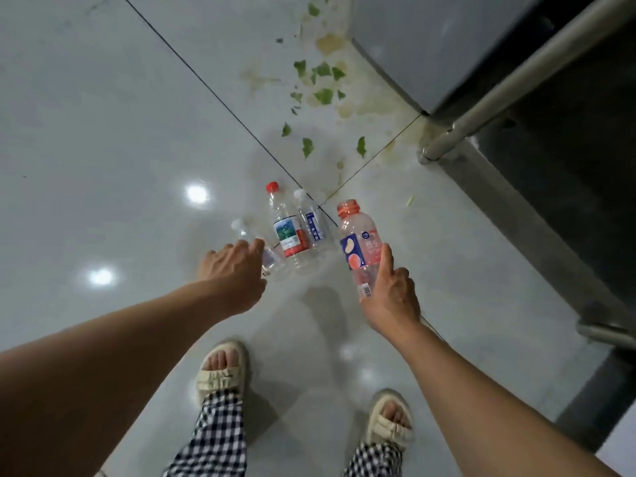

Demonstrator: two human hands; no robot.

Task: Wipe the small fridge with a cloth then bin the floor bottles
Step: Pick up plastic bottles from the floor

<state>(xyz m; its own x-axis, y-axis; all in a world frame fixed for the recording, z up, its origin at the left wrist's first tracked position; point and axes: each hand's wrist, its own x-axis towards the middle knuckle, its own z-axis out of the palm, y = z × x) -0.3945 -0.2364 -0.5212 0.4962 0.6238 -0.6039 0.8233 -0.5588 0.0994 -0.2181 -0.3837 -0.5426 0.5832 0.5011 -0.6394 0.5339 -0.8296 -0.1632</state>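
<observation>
Three clear plastic bottles lie together on the pale floor tiles: one with a red cap and red label, one with a blue label, and a clear one at the left, partly under my hand. My left hand reaches down onto that clear bottle, fingers curled at it. My right hand grips a pink-labelled bottle with an orange neck ring, lifted off the floor and tilted. The small fridge's grey side stands at the upper right.
Green leaf scraps and yellowish stains are scattered on the floor by the fridge corner. A metal table leg and dark cabinet base run along the right. My sandalled feet stand just behind the bottles.
</observation>
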